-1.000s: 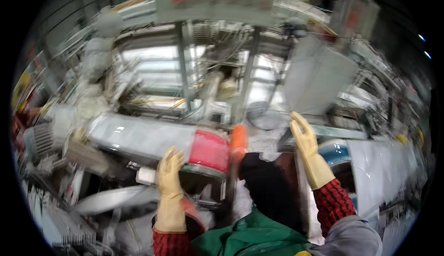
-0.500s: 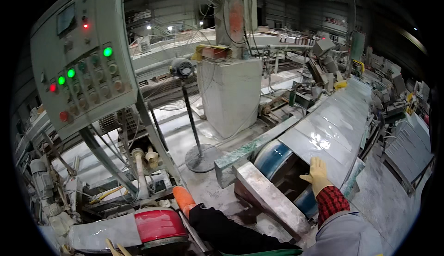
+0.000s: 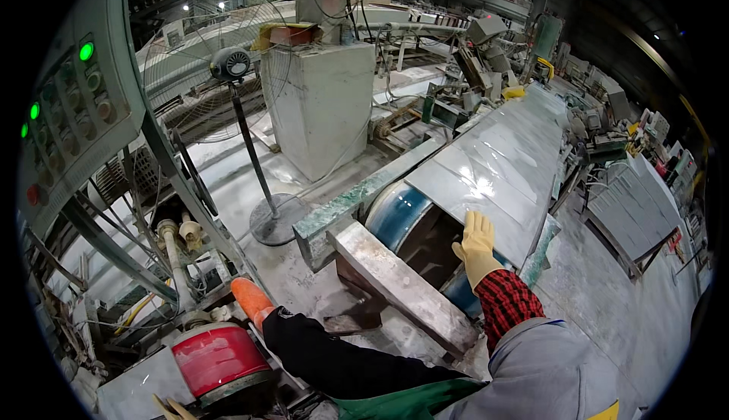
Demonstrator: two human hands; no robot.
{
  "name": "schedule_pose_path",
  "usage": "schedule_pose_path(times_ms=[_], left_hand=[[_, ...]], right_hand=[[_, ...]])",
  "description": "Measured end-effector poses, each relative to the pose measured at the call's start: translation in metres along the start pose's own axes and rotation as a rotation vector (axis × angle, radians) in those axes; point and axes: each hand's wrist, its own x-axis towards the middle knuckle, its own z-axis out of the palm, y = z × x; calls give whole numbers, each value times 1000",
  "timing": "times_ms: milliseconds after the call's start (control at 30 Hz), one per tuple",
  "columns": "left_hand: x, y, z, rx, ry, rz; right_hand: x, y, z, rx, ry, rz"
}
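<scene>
Right hand (image 3: 477,247) now on glossy slab (image 3: 493,169)

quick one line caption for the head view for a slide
Yellow-gloved right hand rests on the end of a grey stone slab on a conveyor, beside a control panel.

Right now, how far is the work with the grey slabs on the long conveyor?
Done, it seems: a row of grey slabs already lies along the conveyor. In hand: the right hand rests flat and open on the nearest slab, above the blue roller. The left hand barely shows at the lower edge. Left: that slab is not yet lifted off.
</scene>
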Motion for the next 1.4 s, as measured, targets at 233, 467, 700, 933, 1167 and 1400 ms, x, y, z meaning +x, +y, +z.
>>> schedule_pose_path(times_ms=[233, 467, 700, 933, 1167, 1400], left_hand=[[8, -34, 19, 64, -115, -195], [17, -58, 45, 95, -78, -122], [9, -32, 17, 132, -113, -191], [7, -28, 12, 38, -118, -156], [0, -25, 3, -538, -33, -5], [-4, -30, 4, -467, 27, 3]], right_hand=[[-1, -4, -4, 51, -34, 30], [-3, -5, -9, 78, -56, 31], [-5, -6, -6, 54, 36, 4], [-8, -9, -1, -9, 110, -12], [21, 28, -9, 141, -3, -143], [74, 85, 101, -115, -179, -47]])
